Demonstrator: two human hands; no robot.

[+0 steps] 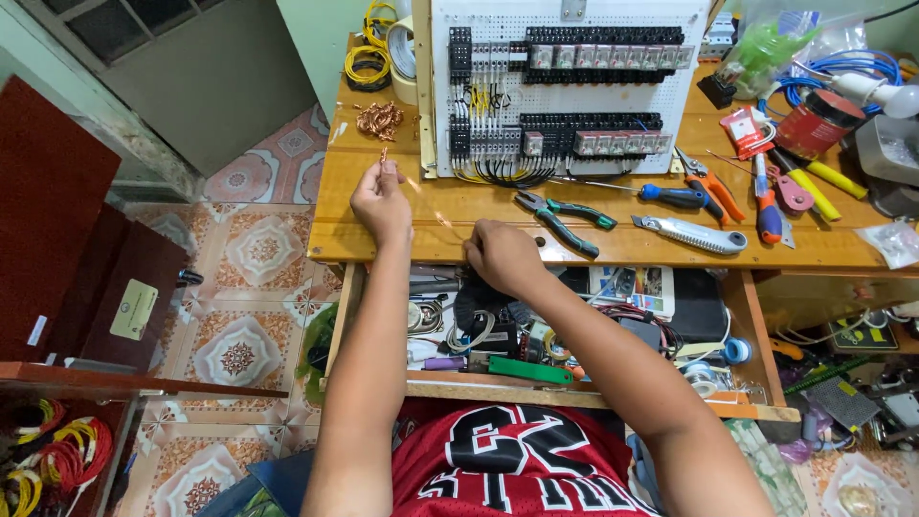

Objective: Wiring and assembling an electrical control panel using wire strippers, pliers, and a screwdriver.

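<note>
Near edge: open drawer point(574, 383) under the wooden table point(613, 251), crammed with cables and small tools. Above it the right hand point(502, 255) sits at the table's near edge, fingers curled and pinched on one end of a thin copper wire point(429, 206). The wire runs up-left to the left hand point(380, 199), which pinches the other end between thumb and fingertips, strand tip poking up. Wire looks taut between the two. Judgement: keep both pinches firm and pull evenly so the strand stays straight, no kinks. Right of the hands, pliers point(560, 218) lie untouched. Farther left, a pile of copper scraps point(380, 120). Far side: upright white panel point(570, 86) with rows of black terminals.
</note>
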